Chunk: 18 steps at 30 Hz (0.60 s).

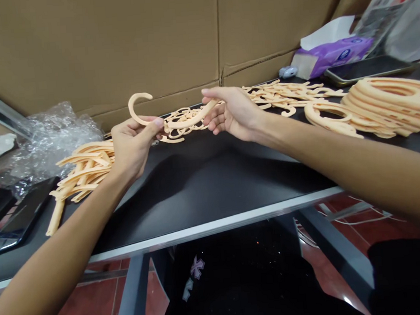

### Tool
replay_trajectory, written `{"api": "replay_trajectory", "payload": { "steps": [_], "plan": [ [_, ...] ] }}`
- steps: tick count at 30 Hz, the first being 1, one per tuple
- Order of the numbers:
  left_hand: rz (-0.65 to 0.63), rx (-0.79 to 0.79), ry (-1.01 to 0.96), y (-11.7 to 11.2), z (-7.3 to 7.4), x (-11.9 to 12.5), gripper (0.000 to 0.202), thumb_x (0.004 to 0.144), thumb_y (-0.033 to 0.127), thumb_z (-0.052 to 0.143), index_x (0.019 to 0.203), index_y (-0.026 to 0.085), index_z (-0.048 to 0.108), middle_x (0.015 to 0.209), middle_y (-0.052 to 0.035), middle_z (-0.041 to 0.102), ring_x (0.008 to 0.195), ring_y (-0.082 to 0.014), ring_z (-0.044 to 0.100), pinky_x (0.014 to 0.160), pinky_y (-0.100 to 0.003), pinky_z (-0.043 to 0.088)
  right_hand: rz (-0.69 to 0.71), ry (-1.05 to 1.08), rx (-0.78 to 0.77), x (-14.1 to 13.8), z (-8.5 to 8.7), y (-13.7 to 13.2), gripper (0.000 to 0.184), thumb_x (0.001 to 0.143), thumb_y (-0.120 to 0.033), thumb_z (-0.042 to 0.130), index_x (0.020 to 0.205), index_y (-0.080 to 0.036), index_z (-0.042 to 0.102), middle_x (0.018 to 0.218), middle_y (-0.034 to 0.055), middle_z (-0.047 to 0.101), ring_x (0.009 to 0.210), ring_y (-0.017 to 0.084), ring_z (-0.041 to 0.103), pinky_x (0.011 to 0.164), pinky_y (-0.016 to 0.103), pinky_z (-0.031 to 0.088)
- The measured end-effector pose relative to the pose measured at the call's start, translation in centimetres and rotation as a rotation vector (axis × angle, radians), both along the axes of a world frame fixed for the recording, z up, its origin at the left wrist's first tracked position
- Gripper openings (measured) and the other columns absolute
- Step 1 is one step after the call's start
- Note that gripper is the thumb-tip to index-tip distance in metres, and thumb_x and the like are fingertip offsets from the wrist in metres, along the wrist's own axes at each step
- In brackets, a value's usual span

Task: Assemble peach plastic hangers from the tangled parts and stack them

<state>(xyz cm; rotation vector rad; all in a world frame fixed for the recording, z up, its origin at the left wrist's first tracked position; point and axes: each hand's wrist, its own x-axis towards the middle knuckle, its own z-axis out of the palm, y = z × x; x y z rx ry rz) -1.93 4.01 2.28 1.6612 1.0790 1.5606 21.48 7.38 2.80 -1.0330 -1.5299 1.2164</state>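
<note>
My left hand (134, 146) pinches the lower end of a peach-coloured plastic hanger hook (133, 105) between thumb and fingers, its curve standing upright. My right hand (234, 114) grips the far end of a curved peach hanger arm (192, 121), thumb on top and other fingers curled loosely below. The arm's near end meets the hook at my left fingertips; whether the two are joined is hidden there. Both hands are above the black tabletop (205, 187). Behind the held pieces lies a heap of small peach parts (183, 115).
Left are a pile of hanger arms (87, 169), crumpled clear plastic (55, 135) and a dark phone-like device (21, 216). Right are loose hooks (292, 93), stacked hanger pieces (391, 102), a purple tissue pack (336, 55) and a phone (366, 69). Cardboard (114, 43) stands behind.
</note>
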Motion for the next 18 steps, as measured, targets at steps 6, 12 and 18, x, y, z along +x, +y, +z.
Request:
{"api": "replay_trajectory", "payload": {
  "steps": [6, 12, 18],
  "plan": [
    [0.071, 0.062, 0.012, 0.3, 1.1, -1.4, 0.027, 0.074, 0.039, 0.09, 0.08, 0.019, 0.073, 0.074, -0.0019, 0.073, 0.067, -0.0132, 0.068, 0.071, -0.028, 0.058, -0.296, -0.441, 0.599, 0.6, 0.1, -0.5, 0.044, 0.099, -0.056, 0.051, 0.128, -0.024, 0.06, 0.114, 0.0148, 0.073, 0.109, 0.032, 0.066, 0.088, 0.048, 0.054],
    [-0.01, 0.057, 0.204, -1.2, 1.2, -0.8, 0.025, 0.08, 0.04, 0.087, 0.084, 0.017, 0.079, 0.085, -0.0044, 0.079, 0.084, -0.0224, 0.078, 0.082, -0.036, 0.062, -0.091, -0.791, 0.993, -1.4, 0.1, -4.8, 0.04, 0.102, -0.042, 0.052, 0.129, -0.018, 0.068, 0.129, 0.0183, 0.073, 0.12, 0.037, 0.063, 0.105, 0.054, 0.041],
    [-0.121, -0.047, 0.437, -2.2, 2.4, -0.9, 0.022, 0.074, 0.029, 0.088, 0.092, 0.017, 0.084, 0.09, -0.0056, 0.082, 0.088, -0.0252, 0.078, 0.088, -0.039, 0.063, 0.023, -0.888, 0.838, -1.7, -0.6, -4.8, 0.04, 0.106, -0.035, 0.04, 0.126, -0.02, 0.071, 0.112, 0.0115, 0.08, 0.095, 0.029, 0.071, 0.074, 0.037, 0.041]
  ]
}}
